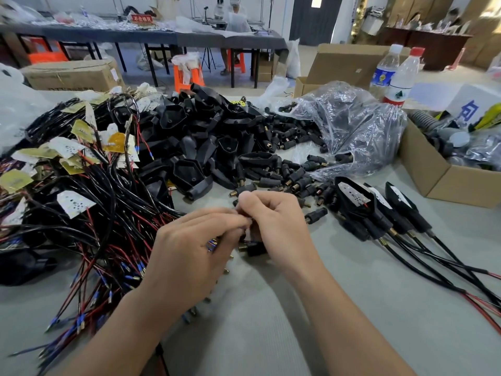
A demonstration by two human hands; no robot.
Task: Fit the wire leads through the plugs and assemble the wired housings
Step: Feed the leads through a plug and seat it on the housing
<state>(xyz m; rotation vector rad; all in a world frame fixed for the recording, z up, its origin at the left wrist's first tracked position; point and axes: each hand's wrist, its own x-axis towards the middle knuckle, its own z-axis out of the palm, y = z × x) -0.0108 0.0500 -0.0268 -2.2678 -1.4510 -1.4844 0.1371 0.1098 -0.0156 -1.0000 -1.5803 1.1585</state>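
Just in front of the pile of black housings (206, 137), both hands meet above the bench (352, 321). The left hand (195, 245) has its grip clenched on the wire leads (212, 244), whose blue tips show. The right hand (273, 226) pinches a thin end of the leads at the left fingertips. A black plug (254, 247) shows under the right fingers; I cannot tell whether they hold it. Wired housings (379, 210) lie right of the pile, and tangled wires (95, 213) lie left of it.

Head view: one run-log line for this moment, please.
left hand: pinches wire lead | right hand: pinches same lead | plug: under right hand | wired housings: lying right of hands
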